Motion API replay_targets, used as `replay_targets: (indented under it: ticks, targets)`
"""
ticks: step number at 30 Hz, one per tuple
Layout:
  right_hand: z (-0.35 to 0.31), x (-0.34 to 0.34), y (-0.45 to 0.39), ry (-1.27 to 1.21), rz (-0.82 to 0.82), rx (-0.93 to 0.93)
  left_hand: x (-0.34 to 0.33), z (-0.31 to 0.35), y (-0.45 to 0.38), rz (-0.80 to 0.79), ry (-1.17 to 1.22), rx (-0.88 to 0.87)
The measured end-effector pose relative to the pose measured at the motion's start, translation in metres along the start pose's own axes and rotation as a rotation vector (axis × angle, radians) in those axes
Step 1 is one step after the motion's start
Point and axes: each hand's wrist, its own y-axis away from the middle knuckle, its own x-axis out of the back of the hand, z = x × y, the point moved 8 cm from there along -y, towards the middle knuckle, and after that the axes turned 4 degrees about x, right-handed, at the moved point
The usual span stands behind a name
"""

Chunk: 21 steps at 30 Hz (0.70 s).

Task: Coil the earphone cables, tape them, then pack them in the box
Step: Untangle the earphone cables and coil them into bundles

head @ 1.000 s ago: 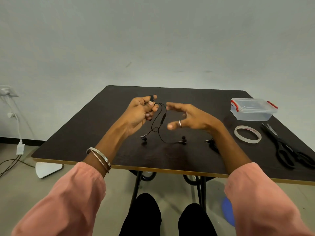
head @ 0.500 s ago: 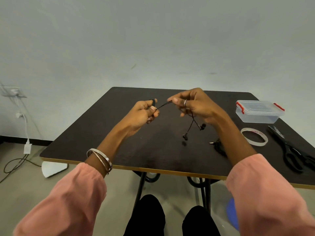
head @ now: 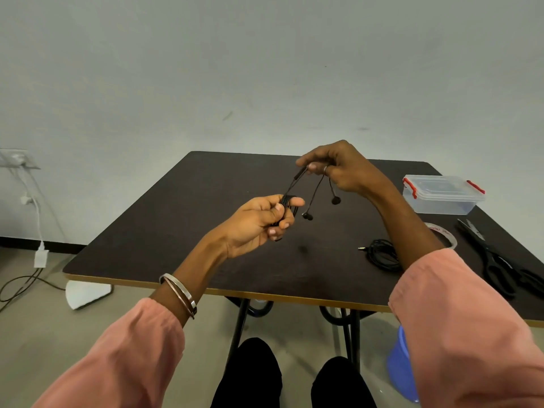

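Black earphone cable (head: 295,184) runs taut on a slant between the two hands, held in the air above the dark table (head: 176,231). The left hand (head: 259,222) sits lower and nearer the body, fingers curled round a small bundle of turns already gathered against its thumb. The right hand (head: 338,169) is higher and further away, its fingertips pinching the cable near the in-line remote, while the two earbuds (head: 307,215) dangle free below it, between the hands. So the free length lies up and to the right of the left fingers, its long axis climbing from the bundle to the right-hand pinch. By my reading, the next turn depends on the right hand bringing that stretch down and round the left fingers, and the hanging buds may swing and snag. A second earphone cable (head: 382,254), already coiled, lies on the table beside the right forearm. The tape roll (head: 450,235), partly hidden by that arm, the scissors (head: 497,260) and the clear box (head: 441,195) with its lid on wait at the right, untouched.
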Motion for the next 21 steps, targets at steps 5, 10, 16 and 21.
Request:
replay_targets:
  ticks: [5, 10, 16, 21]
  targets:
    - [0.018, -0.012, 0.007, 0.190, -0.023, -0.026, 0.004, 0.009, -0.001, 0.045, 0.096, -0.045]
    - [0.030, -0.041, 0.020, 0.239, -0.131, -0.066, 0.009, 0.020, -0.002, 0.100, 0.136, -0.099]
    - [0.033, -0.062, 0.033, 0.099, -0.101, -0.117, 0.020, 0.036, -0.004, 0.199, 0.206, -0.173]
    - [0.015, -0.085, 0.042, 0.045, -0.109, -0.118, 0.034, 0.041, -0.009, 0.306, 0.356, -0.245]
